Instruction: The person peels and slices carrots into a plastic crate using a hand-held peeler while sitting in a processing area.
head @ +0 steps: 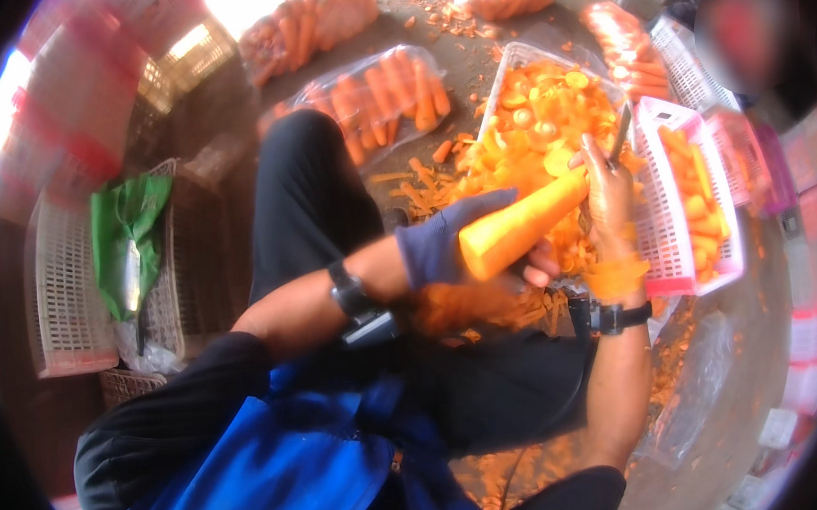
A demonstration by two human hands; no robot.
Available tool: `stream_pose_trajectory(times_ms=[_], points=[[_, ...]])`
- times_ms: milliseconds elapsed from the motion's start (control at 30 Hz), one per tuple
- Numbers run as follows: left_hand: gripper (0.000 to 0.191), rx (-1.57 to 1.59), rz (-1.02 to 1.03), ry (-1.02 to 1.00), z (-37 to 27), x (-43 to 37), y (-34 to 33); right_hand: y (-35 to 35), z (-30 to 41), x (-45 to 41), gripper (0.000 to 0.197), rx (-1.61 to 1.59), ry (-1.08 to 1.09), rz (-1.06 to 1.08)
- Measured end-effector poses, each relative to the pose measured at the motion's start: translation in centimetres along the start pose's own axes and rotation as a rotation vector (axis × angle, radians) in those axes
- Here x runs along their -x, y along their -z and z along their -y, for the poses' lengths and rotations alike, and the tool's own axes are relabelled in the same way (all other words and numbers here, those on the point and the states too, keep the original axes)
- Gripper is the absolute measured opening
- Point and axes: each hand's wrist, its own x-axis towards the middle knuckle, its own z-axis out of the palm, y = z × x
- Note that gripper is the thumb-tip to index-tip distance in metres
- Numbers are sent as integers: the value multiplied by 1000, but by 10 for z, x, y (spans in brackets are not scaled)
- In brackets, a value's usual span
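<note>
A thick peeled carrot (524,225) lies slanted between my hands. My left hand (475,236), in a dark blue glove with bare fingertips showing, holds its wide end. My right hand (606,184), ungloved with an orange band at the wrist, is at the carrot's narrow end and grips a knife or peeler (620,133) whose metal part points up; its exact kind is unclear. Beneath and beyond the hands, a white crate (493,96) is heaped with carrot slices and peelings (544,114).
A pink and white plastic basket (663,237) of cut carrots (699,199) stands at the right. Bagged whole carrots (390,93) lie ahead. Crates (70,293) and a green bag (126,232) are at the left. Peelings litter the floor. Another person (755,32) is at the upper right.
</note>
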Motion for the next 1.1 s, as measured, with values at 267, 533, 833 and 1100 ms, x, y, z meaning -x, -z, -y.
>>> stream_pose_trajectory(times_ms=[267, 533, 833, 1100], points=[[61, 218, -70, -14, 32, -2, -11, 9, -2, -5, 51, 124, -58, -98], [58, 209, -145, -63, 36, -1, -1, -2, 26, 23, 40, -305, 59, -88], [50, 156, -246, -93, 34, 4, 1, 19, 1, 9, 39, 454, 62, -67], [51, 112, -312, -193, 20, 11, 5, -3, -7, 51, 14, 1278, 384, 191]])
